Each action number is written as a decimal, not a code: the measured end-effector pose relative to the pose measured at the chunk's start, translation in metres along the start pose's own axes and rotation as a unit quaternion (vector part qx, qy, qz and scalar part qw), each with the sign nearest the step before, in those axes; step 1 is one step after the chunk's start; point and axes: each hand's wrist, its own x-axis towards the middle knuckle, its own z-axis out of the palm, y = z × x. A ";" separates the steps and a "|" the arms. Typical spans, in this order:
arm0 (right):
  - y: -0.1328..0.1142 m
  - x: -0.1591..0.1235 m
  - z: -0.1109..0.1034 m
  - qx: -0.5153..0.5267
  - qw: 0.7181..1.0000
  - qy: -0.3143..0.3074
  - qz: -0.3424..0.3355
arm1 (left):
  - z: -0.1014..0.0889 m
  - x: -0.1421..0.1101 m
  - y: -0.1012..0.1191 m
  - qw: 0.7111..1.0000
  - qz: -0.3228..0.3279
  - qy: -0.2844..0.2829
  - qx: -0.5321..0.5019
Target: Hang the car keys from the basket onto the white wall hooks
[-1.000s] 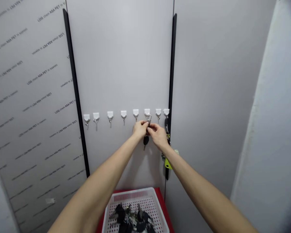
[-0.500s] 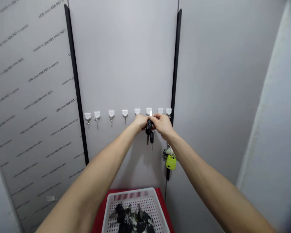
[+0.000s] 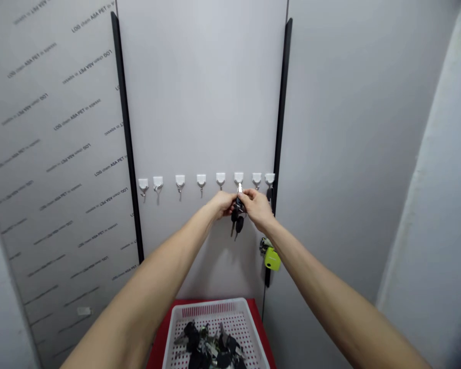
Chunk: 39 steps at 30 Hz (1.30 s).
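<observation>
Both my hands meet at a bunch of keys (image 3: 236, 218) just below a white adhesive hook (image 3: 238, 178) on the wall panel. My left hand (image 3: 223, 203) is closed on the bunch from the left. From the right, my right hand (image 3: 255, 207) pinches its upper end, where a shiny metal piece sticks up toward the hook. Whether that metal touches the hook I cannot tell. Two black-headed keys dangle beneath my fingers. At the rightmost hook (image 3: 269, 178), partly behind my right hand, hangs another set with a lime-green tag (image 3: 272, 259).
Several more white hooks (image 3: 180, 180) run in a row to the left. Below stands a white perforated basket (image 3: 215, 309) holding a heap of keys (image 3: 211, 348), on a red surface (image 3: 161, 333). Black vertical strips (image 3: 125, 123) edge the panel on both sides.
My hands and the key bunch have dropped slightly, baring more of the hooks above. The dangling keys have swung a little. The whole view has shifted slightly.
</observation>
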 end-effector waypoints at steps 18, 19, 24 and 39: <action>-0.014 -0.025 -0.007 -0.037 0.996 -0.024 -0.074 | 0.002 -0.020 -0.010 0.998 0.054 -0.014 0.001; -0.003 -0.040 -0.004 -0.034 0.997 -0.046 -0.050 | -0.001 -0.028 -0.029 0.999 0.034 -0.023 0.003; 0.066 -0.122 0.021 0.004 0.982 -0.157 0.105 | -0.019 -0.070 -0.139 0.997 -0.068 -0.027 0.014; 0.057 -0.072 -0.034 -0.208 0.971 0.121 0.003 | -0.058 -0.128 -0.233 0.930 -0.070 -0.024 0.361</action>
